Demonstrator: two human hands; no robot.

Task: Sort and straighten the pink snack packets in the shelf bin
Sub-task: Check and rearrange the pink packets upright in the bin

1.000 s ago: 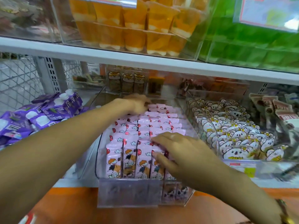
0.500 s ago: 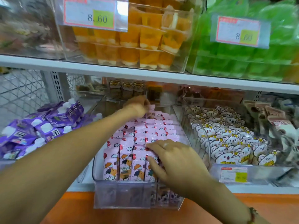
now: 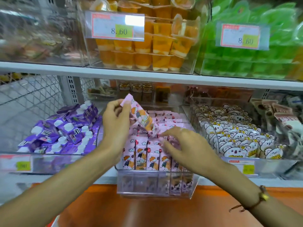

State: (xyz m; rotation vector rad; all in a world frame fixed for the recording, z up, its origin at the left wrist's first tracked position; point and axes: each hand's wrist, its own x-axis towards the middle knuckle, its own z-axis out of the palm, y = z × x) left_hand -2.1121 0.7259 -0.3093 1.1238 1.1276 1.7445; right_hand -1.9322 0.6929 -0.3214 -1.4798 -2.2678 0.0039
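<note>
Counter: orange ledge (image 3: pixel 147 210) runs under your forearms, nearest the cam.
R wrist: thin cord bracelet (image 3: pixel 255 200) w/ a yellow bead.
Bin: clear shelf bin (image 3: pixel 155 184) sits centre on the lower shelf, front lip toward you.
Packets: pink snack packets (image 3: pixel 147 154) stand upright in rows inside the bin, front row against the front wall.
R hand: your right hand (image 3: pixel 185 145) is over the front-right rows, fingers loosely spread and bent, tips touching packet tops; not gripping any that I can tell.
L hand: your left hand (image 3: pixel 116 122) pinches one lifted packet (image 3: pixel 141 117) by its top end, thumb + fingers; packet hangs tilted above the mid rows, lower end near the R fingertips.
Left bin: purple pouches (image 3: pixel 65 128) w/ white caps, jumbled.
Right bin: white bear packets (image 3: pixel 237 138) in rows.
Upper shelf: orange jelly cups (image 3: pixel 144 51), green packs (image 3: pixel 254 59), two price tags (image 3: pixel 118 27) reading 8.60.
</note>
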